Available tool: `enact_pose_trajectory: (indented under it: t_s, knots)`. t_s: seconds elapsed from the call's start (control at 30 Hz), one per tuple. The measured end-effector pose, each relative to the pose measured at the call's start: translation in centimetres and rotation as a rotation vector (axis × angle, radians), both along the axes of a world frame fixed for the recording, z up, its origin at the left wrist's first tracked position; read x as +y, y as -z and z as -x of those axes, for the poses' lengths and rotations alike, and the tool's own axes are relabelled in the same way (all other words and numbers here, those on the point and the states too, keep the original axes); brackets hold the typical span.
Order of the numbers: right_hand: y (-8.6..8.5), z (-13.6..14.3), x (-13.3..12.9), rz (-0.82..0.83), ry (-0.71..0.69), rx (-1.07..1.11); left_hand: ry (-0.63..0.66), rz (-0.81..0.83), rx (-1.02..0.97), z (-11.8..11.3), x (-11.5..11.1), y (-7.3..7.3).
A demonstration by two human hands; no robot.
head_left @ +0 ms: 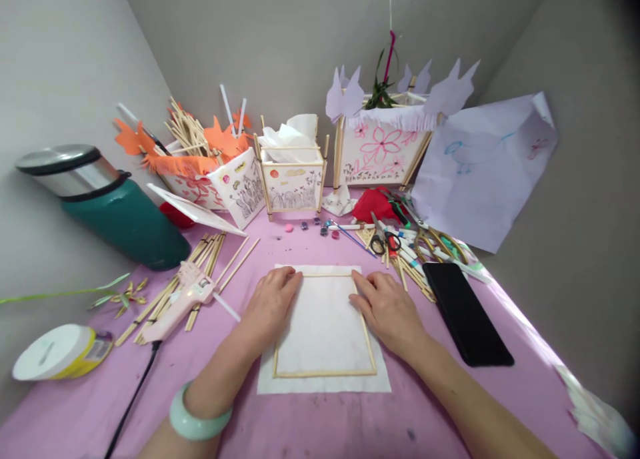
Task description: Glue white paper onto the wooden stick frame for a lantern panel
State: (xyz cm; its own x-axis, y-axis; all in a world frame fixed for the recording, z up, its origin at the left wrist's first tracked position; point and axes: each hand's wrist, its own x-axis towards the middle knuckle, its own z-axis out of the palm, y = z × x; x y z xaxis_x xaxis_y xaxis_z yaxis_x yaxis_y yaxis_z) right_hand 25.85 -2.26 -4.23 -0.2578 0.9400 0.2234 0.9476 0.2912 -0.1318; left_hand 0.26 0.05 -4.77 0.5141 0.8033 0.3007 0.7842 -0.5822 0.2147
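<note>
A rectangular frame of thin wooden sticks [325, 374] lies flat on a white sheet [320, 325] that looks like paper or thin cloth. The sheet's edges reach past the sticks on the near side and along the sides. My left hand [273, 302] has its fingers closed on the frame's far left corner, covering much of the left stick. At the far right corner, my right hand [393, 305] grips the frame, with the index fingertip on the corner and the thumb by the right stick. A pale bracelet [200, 415] circles my left wrist.
A pink glue gun [183, 299] rests on loose sticks [207, 252] at left, near a teal bottle [127, 219] and a white-lidded tub [60, 352]. Decorated stick-framed boxes [293, 185] stand behind. Scissors [384, 235], pens and a black phone [467, 312] lie at right.
</note>
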Motion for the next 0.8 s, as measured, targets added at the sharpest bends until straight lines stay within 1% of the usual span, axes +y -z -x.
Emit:
enact_pose_trajectory:
  t_s: [0.17,0.23,0.43,0.5,0.67,0.73,0.8]
  knots:
    - [0.1,0.3,0.1,-0.024,-0.010,-0.044,-0.029,0.004,0.049,-0.6,-0.2,0.0]
    - [0.2,0.2,0.3,-0.017,-0.006,-0.020,-0.037,0.009,0.063,-0.7,-0.3,-0.1]
    - [0.8,-1.3,0.6,0.047,-0.034,0.268,-0.040,0.017,0.073,-0.7,-0.3,-0.2]
    - [0.7,-1.2,0.5,0.034,-0.038,0.256,-0.040,0.015,0.071,-0.7,-0.4,-0.2]
    - [0.4,-0.3,0.2,-0.003,-0.033,0.069,-0.040,0.005,0.072,-0.7,-0.4,-0.3]
    - [0.4,-0.4,0.3,0.002,-0.032,0.093,-0.039,0.002,0.082,-0.7,-0.4,-0.2]
    - [0.5,-0.7,0.4,0.016,-0.032,0.162,-0.038,0.003,0.094,-0.6,-0.3,-0.2]
